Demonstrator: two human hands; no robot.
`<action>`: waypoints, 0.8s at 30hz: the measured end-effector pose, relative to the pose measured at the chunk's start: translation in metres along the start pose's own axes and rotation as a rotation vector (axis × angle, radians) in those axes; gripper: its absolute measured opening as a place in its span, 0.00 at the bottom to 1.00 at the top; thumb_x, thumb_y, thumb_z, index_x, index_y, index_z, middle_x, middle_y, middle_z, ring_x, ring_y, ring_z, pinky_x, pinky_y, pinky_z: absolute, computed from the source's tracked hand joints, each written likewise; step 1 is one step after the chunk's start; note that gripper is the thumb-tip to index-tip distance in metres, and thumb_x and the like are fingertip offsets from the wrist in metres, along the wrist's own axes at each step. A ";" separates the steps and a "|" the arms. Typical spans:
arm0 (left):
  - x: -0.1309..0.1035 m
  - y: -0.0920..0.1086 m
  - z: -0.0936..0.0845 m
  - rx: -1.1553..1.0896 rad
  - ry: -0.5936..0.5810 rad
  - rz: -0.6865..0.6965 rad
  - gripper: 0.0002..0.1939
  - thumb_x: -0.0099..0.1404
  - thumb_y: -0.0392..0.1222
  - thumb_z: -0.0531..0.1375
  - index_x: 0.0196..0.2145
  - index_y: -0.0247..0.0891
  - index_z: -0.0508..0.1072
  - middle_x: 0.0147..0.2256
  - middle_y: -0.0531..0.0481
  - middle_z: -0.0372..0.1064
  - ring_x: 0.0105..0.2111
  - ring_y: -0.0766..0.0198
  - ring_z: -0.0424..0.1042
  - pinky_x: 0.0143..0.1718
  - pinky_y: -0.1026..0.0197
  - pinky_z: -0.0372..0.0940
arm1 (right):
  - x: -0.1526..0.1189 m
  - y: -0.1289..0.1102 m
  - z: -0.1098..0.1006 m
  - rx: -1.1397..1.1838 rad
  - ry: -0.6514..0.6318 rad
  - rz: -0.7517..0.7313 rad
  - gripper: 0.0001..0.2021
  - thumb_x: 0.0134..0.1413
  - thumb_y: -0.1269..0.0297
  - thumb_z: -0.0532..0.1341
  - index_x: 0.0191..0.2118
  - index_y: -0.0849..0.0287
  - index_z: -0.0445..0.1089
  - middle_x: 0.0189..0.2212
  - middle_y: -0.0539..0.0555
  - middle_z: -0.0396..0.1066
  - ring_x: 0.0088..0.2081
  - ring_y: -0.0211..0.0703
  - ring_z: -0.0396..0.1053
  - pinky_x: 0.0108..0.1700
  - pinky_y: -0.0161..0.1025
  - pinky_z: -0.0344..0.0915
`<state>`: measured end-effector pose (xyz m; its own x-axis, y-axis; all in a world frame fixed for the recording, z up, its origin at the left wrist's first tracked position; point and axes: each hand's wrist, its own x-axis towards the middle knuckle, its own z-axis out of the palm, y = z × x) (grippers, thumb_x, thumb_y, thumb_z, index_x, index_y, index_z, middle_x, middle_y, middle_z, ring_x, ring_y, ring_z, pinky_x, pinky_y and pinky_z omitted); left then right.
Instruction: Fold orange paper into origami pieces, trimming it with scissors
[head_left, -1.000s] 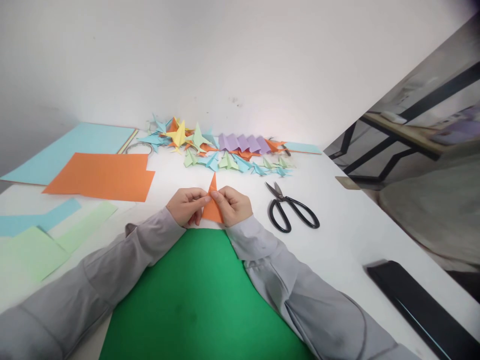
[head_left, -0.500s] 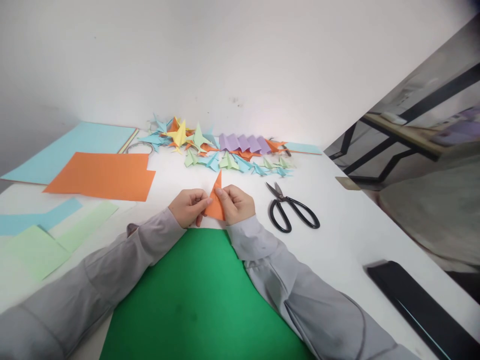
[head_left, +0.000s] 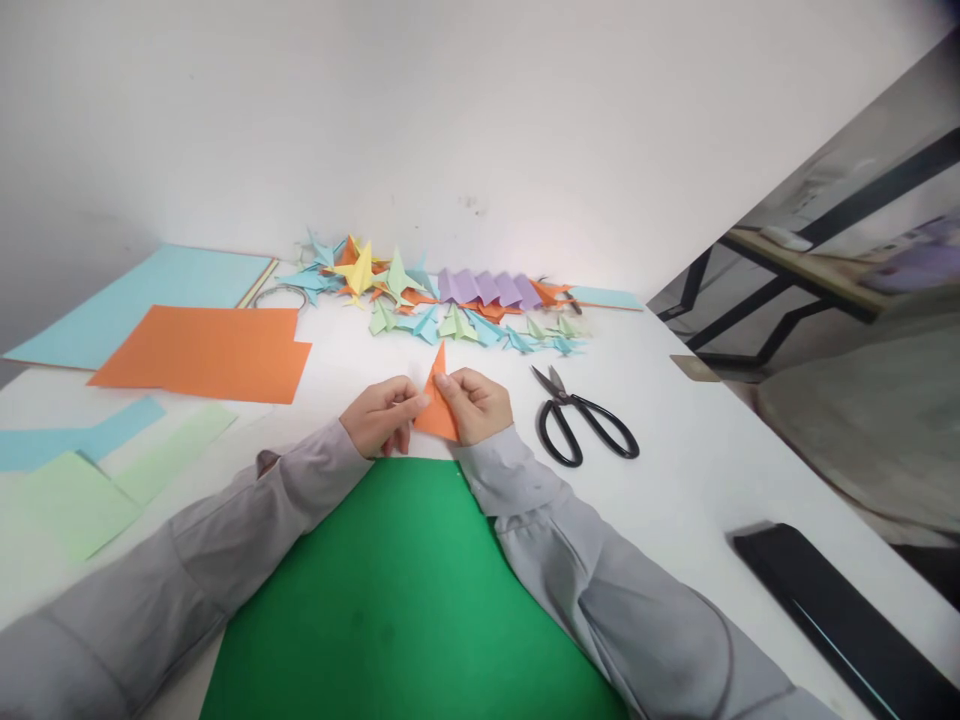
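Observation:
A small piece of folded orange paper (head_left: pixel 437 420), its narrow tip pointing away from me, is held upright over the far edge of a green mat (head_left: pixel 405 570). My right hand (head_left: pixel 478 405) pinches it from the right, thumb pressed flat on its face. From the other side, my left hand (head_left: pixel 381 412) has its closed thumb and fingers at the paper's left edge; the fingertips behind are partly hidden. Black-handled scissors (head_left: pixel 566 400) lie to the right of my right hand, blades slightly apart.
Along the wall sit several folded paper shapes (head_left: pixel 457 320) in mixed colours. At the left lie a large orange sheet (head_left: pixel 202 350), blue sheets (head_left: pixel 150 275) and light green pieces (head_left: pixel 79 495). A long black object (head_left: pixel 832 610) rests near the right table edge.
The folded orange paper and my right hand have shifted very slightly right. My left fingers have moved slightly, still at the paper's left edge.

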<state>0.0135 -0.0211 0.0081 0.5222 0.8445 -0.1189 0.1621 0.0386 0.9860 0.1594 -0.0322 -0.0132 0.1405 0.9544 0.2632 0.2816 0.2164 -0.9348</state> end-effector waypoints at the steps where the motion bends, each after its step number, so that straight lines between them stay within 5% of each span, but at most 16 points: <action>1: 0.000 -0.001 0.000 -0.017 0.014 0.007 0.18 0.53 0.55 0.58 0.27 0.36 0.62 0.10 0.58 0.61 0.07 0.73 0.56 0.08 0.72 0.48 | -0.001 -0.002 0.001 0.003 -0.037 -0.016 0.18 0.48 0.49 0.57 0.20 0.59 0.62 0.15 0.46 0.54 0.20 0.33 0.52 0.22 0.33 0.50; 9: 0.008 -0.007 -0.006 -0.289 0.143 0.097 0.20 0.46 0.52 0.66 0.27 0.34 0.64 0.18 0.56 0.66 0.14 0.72 0.64 0.11 0.69 0.60 | -0.006 -0.009 0.001 0.262 -0.161 0.128 0.23 0.51 0.42 0.50 0.22 0.58 0.63 0.10 0.45 0.57 0.14 0.32 0.53 0.17 0.33 0.48; 18: 0.011 -0.006 -0.006 -0.543 0.276 0.127 0.20 0.39 0.40 0.70 0.30 0.33 0.70 0.25 0.51 0.72 0.27 0.65 0.72 0.29 0.61 0.69 | -0.006 -0.006 0.005 0.306 -0.103 0.067 0.12 0.44 0.55 0.63 0.26 0.59 0.66 0.11 0.43 0.62 0.12 0.29 0.53 0.16 0.30 0.51; 24: 0.011 -0.008 -0.010 -0.257 0.339 0.251 0.12 0.42 0.41 0.69 0.24 0.33 0.75 0.24 0.49 0.73 0.27 0.63 0.71 0.32 0.60 0.65 | -0.003 -0.003 0.005 0.281 -0.033 0.010 0.07 0.41 0.61 0.65 0.25 0.60 0.71 0.12 0.45 0.63 0.14 0.30 0.56 0.17 0.30 0.53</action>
<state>0.0094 -0.0068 -0.0001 0.2095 0.9693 0.1289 -0.1678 -0.0942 0.9813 0.1535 -0.0346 -0.0119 0.1096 0.9621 0.2498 0.0058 0.2507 -0.9680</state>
